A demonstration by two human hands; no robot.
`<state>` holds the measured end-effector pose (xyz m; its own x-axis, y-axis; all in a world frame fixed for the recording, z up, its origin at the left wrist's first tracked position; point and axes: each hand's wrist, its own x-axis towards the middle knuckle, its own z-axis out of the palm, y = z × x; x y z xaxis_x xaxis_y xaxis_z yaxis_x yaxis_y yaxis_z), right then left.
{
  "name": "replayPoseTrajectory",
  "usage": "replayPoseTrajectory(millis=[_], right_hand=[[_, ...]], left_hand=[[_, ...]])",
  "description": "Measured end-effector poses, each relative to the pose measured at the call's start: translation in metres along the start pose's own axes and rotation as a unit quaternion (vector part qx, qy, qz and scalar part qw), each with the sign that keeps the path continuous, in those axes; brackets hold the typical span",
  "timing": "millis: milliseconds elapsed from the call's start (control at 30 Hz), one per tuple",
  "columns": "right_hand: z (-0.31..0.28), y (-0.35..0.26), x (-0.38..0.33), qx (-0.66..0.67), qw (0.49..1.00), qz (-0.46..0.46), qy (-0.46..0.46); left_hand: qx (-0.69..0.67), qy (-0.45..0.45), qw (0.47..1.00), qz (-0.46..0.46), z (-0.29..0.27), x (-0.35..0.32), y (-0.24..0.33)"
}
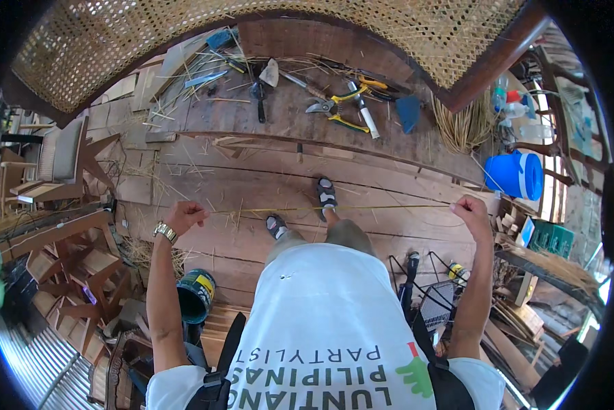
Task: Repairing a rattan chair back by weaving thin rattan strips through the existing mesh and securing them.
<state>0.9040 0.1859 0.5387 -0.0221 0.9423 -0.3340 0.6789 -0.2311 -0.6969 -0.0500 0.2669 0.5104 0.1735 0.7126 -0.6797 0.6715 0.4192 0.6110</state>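
Note:
A long, thin yellowish cane strand [375, 207] is stretched nearly level across the space in front of my body. My left hand [186, 216], with a metal watch on its wrist, pinches the strand's left end. At the other end, my right hand [472, 214] holds the strand between closed fingers. Both arms are spread wide and the strand passes above the plank floor [252, 184] and my sandalled feet. Beyond it, a woven cane panel [81, 58] in a dark wooden frame leans over the workbench [208, 126].
On the bench lie yellow-handled pruning shears [333, 109], several other hand tools and cane scraps. A cane bundle [462, 128] hangs at its right end, by a blue bucket [515, 175]. Wooden chair frames [64, 154] crowd the left; a dark green pail [196, 297] stands near my left forearm.

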Motion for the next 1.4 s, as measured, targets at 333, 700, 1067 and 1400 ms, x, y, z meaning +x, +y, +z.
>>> replayPoseTrajectory(millis=[333, 700, 1067, 1400], right_hand=[[0.009, 0.03, 0.014, -0.059, 0.997, -0.048, -0.001], [0.235, -0.212, 0.066, 0.04, 0.976, -0.091, -0.192], [0.244, -0.226, 0.074, 0.082, 0.963, -0.159, -0.201], [0.221, -0.201, 0.1, 0.227, 0.955, -0.03, -0.188]], left_hand=[[0.235, 0.047, 0.967, -0.084, -0.02, -0.001, -0.005], [0.188, 0.043, 0.948, 0.252, 0.22, 0.022, 0.223], [0.217, 0.055, 0.936, 0.271, 0.178, 0.021, 0.224], [0.012, 0.29, 0.956, 0.034, 0.114, 0.021, 0.137]])
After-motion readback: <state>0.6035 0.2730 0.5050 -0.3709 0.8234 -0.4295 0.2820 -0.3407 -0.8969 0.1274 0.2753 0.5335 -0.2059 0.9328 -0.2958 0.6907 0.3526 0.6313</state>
